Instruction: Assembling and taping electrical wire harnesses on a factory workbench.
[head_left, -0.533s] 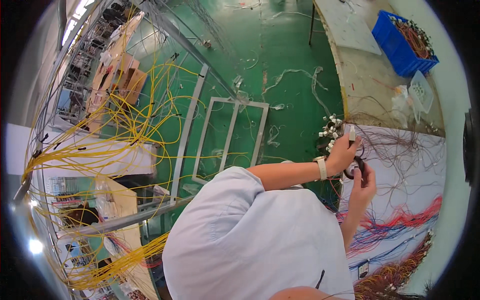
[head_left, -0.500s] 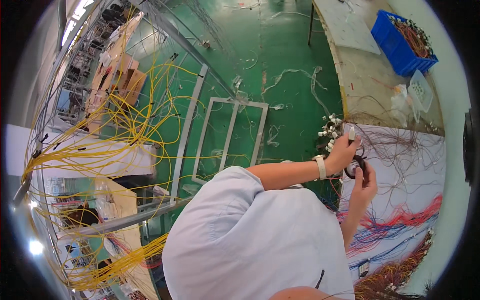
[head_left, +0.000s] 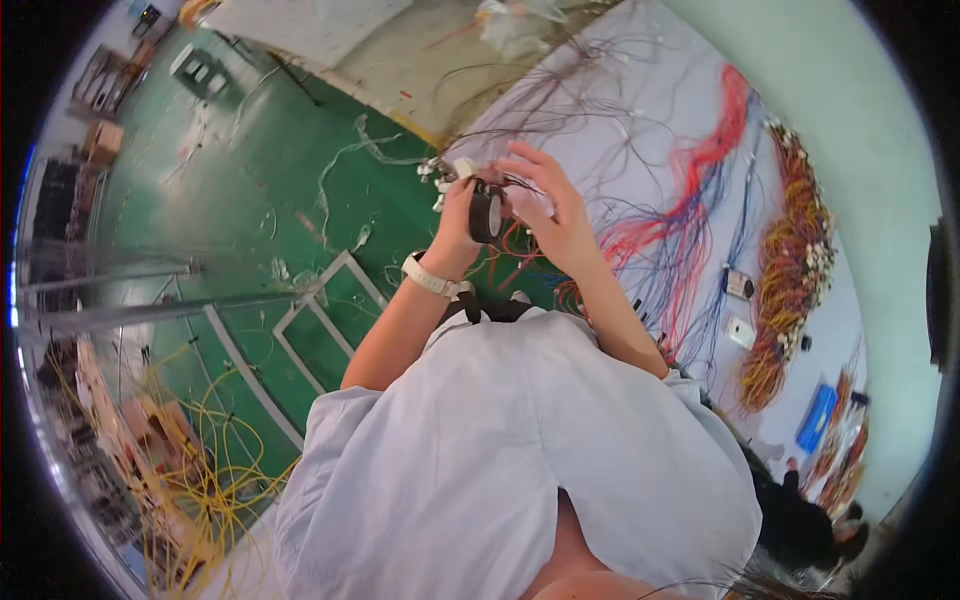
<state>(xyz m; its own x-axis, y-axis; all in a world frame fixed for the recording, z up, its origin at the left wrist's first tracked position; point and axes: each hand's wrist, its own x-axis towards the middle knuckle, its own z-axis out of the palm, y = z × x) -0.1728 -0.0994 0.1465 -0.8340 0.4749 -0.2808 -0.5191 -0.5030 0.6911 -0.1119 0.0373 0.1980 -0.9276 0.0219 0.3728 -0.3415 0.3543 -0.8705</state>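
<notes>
My left hand [head_left: 456,228] is closed around a white plastic connector [head_left: 465,168], which sticks up past the fingers. Against the fingers of that hand sits a roll of black tape [head_left: 480,214], its pale core facing right; whether the fingers grip it too is hard to tell. Just right of the roll, my right hand [head_left: 562,220] has its fingers spread, with thin dark wires by the fingertips. Several more white connectors [head_left: 430,172] hang at the table corner beside my left hand.
A white-topped table [head_left: 660,60] carries red and blue wires [head_left: 700,170] and a thick brown-yellow wire bundle [head_left: 775,290]. A blue object [head_left: 817,418] lies farther right. Yellow cables [head_left: 215,490] and a grey metal frame [head_left: 320,300] stand at left over the green floor.
The view has swung right, toward the table. The tape roll, earlier in my right hand, is now against my left hand. My right hand has opened and come away from it.
</notes>
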